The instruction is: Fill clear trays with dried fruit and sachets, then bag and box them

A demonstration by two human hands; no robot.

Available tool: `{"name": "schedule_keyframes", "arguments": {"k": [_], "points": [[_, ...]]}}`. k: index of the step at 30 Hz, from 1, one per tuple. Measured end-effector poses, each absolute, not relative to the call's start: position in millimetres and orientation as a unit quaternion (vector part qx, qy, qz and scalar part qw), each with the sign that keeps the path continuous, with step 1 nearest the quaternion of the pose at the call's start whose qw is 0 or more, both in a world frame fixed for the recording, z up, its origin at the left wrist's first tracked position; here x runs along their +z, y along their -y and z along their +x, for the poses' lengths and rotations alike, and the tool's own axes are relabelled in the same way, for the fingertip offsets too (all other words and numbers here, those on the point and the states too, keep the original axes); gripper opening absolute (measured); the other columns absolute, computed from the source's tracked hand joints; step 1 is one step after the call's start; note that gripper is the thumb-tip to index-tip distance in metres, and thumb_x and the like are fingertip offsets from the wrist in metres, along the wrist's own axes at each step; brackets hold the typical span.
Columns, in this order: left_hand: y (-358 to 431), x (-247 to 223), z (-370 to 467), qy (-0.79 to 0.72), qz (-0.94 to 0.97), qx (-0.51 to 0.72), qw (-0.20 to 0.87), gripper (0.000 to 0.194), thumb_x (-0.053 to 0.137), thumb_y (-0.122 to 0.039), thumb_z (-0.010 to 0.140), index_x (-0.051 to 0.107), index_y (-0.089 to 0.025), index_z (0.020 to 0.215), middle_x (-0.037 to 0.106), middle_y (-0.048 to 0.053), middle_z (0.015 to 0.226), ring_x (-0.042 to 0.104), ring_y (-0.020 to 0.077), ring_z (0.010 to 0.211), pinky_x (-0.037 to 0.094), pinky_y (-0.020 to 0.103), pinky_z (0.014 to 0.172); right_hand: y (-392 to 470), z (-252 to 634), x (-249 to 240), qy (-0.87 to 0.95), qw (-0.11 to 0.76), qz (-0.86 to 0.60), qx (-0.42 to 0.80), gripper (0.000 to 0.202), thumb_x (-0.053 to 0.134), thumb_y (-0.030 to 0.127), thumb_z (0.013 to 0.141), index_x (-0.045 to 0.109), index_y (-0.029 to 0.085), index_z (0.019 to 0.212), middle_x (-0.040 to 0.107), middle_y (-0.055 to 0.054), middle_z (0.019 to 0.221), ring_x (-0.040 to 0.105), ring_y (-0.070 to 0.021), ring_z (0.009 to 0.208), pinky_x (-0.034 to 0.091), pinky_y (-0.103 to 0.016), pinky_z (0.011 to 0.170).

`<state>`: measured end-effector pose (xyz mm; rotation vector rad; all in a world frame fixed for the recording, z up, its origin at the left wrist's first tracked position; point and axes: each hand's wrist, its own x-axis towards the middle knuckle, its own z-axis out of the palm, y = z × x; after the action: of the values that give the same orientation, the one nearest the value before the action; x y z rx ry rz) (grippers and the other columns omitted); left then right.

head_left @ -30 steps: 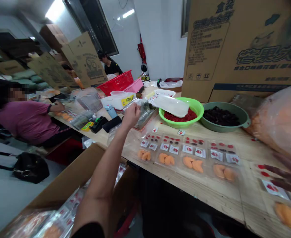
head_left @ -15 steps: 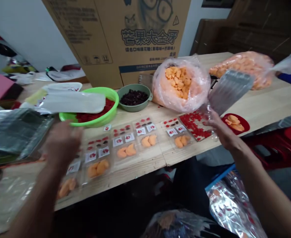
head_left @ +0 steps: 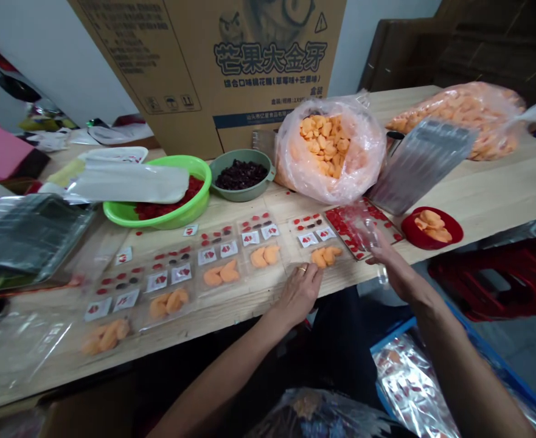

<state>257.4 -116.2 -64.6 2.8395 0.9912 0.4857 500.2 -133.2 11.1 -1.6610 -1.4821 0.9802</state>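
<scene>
My left hand (head_left: pixel 302 289) is at the table's front edge, fingers bent and held together, against the lower left corner of a filled clear tray (head_left: pixel 312 254). Orange puffy candies (head_left: pixel 326 256), two small white printed packets (head_left: pixel 308 239) and red and dark bits fill that tray. What the left fingertips grip is hidden. My right hand (head_left: pixel 393 261) grips a clear plastic tray (head_left: pixel 367 230), held tilted over a flat board (head_left: pixel 344 225) covered with red pieces. Several similar filled trays (head_left: pixel 222 261) stand in a row to the left.
Behind the row are a green basin (head_left: pixel 204 201) with red pieces and a grey-green bowl (head_left: pixel 240 193) of dark pieces. A bag of orange candies (head_left: pixel 290 146), a stack of clear trays (head_left: pixel 425 161) and a red bowl (head_left: pixel 457 234) stand right. A large carton (head_left: pixel 185 131) rises behind.
My left hand has moved from the row's left end to the filled tray near the board. My right hand has come down from the tray stack with a clear tray in it.
</scene>
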Motion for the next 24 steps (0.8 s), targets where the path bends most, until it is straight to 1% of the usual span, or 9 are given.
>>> {"name": "schedule_keyframes", "arguments": {"k": [3,5,9,11,13,16,19,21,24], "points": [[123,-68,249,-0.320,0.929,0.179,0.043,0.034,0.041,-0.003,0.097,0.054,-0.015,0.127,0.064,0.011,0.112,0.061,0.0237,0.103,0.055,0.038,0.091,121,480,-8,0.613,0.310,-0.649,0.328,0.086,0.036,0.063,0.098,0.007,0.022,0.168,0.022,-0.011,0.170,0.026,-0.0307,0.154,0.034,-0.049,0.119],[132,-69,245,-0.322,0.929,0.179,0.038,0.030,0.042,-0.004,0.097,0.056,-0.015,0.122,0.064,0.010,0.108,0.062,0.0236,0.099,0.056,0.038,0.088,116,466,-12,0.636,0.263,-0.675,0.266,0.089,0.039,0.066,0.098,0.008,0.021,0.168,0.019,-0.013,0.171,0.021,-0.0337,0.155,0.028,-0.054,0.121],[148,-79,240,-0.337,0.916,0.215,0.040,0.023,0.043,-0.007,0.098,0.057,-0.014,0.115,0.064,0.009,0.101,0.065,0.0221,0.089,0.059,0.036,0.080,121,440,-7,0.649,0.133,-0.733,0.156,0.085,0.039,0.067,0.098,0.012,0.027,0.168,0.014,-0.017,0.171,0.028,-0.0475,0.149,0.034,-0.069,0.110],[152,-88,240,-0.340,0.902,0.258,0.057,0.022,0.043,-0.008,0.099,0.056,-0.014,0.116,0.065,0.008,0.101,0.066,0.0205,0.085,0.060,0.034,0.076,123,429,-6,0.648,0.075,-0.747,0.129,0.084,0.041,0.067,0.097,0.016,0.029,0.167,0.014,-0.020,0.170,0.035,-0.0523,0.144,0.038,-0.072,0.103],[153,-97,239,-0.345,0.880,0.314,0.092,0.020,0.044,-0.008,0.099,0.054,-0.016,0.115,0.065,0.008,0.101,0.068,0.0197,0.085,0.061,0.033,0.074,121,419,-10,0.649,0.032,-0.751,0.113,0.083,0.042,0.067,0.097,0.020,0.029,0.167,0.013,-0.021,0.170,0.035,-0.0548,0.143,0.039,-0.073,0.100],[154,-102,240,-0.375,0.825,0.404,0.127,0.020,0.056,-0.015,0.097,0.050,-0.017,0.116,0.065,0.012,0.106,0.070,0.0233,0.098,0.063,0.035,0.078,111,408,-22,0.654,-0.006,-0.750,0.098,0.083,0.039,0.069,0.097,0.022,0.027,0.167,0.012,-0.021,0.170,0.025,-0.0563,0.147,0.035,-0.076,0.102],[152,-95,240,-0.403,0.804,0.424,0.106,0.041,0.066,-0.025,0.094,0.046,-0.015,0.129,0.061,0.020,0.122,0.066,0.0298,0.118,0.065,0.041,0.088,105,403,-32,0.672,-0.028,-0.733,0.100,0.079,0.032,0.069,0.100,0.026,0.027,0.166,0.015,-0.021,0.170,0.019,-0.0542,0.151,0.032,-0.076,0.106],[151,-87,239,-0.401,0.824,0.391,0.091,0.047,0.064,-0.027,0.096,0.046,-0.014,0.137,0.058,0.023,0.132,0.063,0.0316,0.124,0.064,0.044,0.093,107,405,-34,0.686,-0.035,-0.719,0.105,0.072,0.028,0.065,0.102,0.031,0.028,0.164,0.018,-0.020,0.169,0.021,-0.0515,0.151,0.034,-0.073,0.107],[147,-84,240,-0.380,0.855,0.341,0.085,0.039,0.059,-0.022,0.098,0.053,-0.013,0.135,0.058,0.023,0.136,0.061,0.0316,0.128,0.062,0.044,0.100,114,413,-37,0.687,-0.023,-0.721,0.092,0.065,0.031,0.054,0.104,0.037,0.024,0.162,0.023,-0.022,0.167,0.030,-0.0476,0.149,0.039,-0.066,0.107]]}}
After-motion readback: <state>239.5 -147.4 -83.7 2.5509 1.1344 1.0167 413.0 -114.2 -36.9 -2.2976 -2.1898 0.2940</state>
